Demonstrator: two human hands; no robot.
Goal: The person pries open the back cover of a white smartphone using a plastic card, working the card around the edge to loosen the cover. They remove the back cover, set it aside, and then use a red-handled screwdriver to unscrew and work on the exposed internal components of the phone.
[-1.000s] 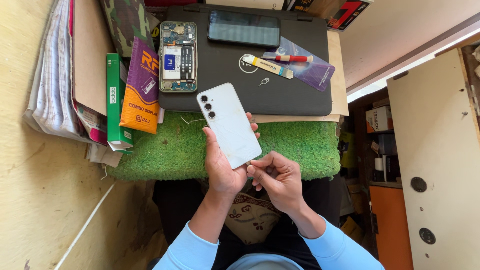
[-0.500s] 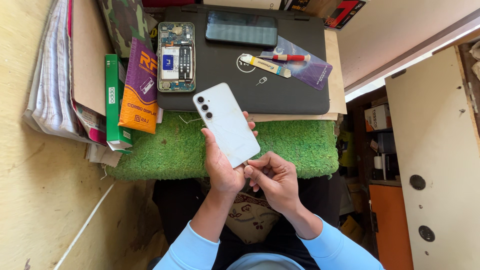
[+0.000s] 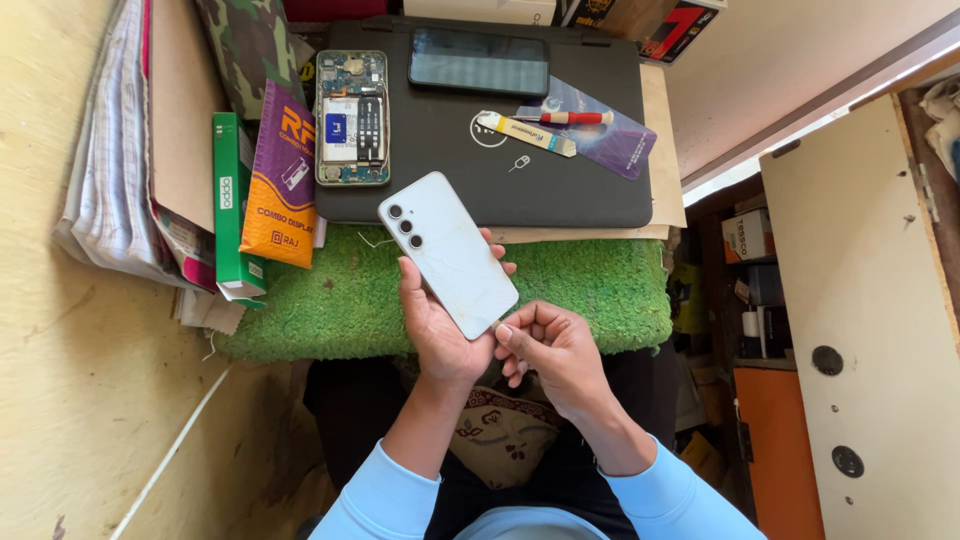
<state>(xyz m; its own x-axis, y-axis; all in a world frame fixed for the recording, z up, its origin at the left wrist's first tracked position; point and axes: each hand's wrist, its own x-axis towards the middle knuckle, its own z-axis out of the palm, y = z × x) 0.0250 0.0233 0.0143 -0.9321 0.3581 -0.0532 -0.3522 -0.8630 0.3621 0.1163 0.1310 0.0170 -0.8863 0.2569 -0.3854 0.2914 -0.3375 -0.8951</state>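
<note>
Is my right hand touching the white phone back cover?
Touching. The head view shows the right hand with fingertips pinching the lower corner of the white phone back cover.

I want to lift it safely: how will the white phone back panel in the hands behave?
The thin white phone back panel probably is light and slightly flexible. Its glossy surface may slip, so the left hand cradles it. Fine lines suggest cracks, likely fragile.

Left hand [image 3: 440, 325] is raised palm-up with its fingers [image 3: 495, 245] curled in a grip. Right hand [image 3: 550, 352] sits just beside it, fingertips pinched together.
</note>
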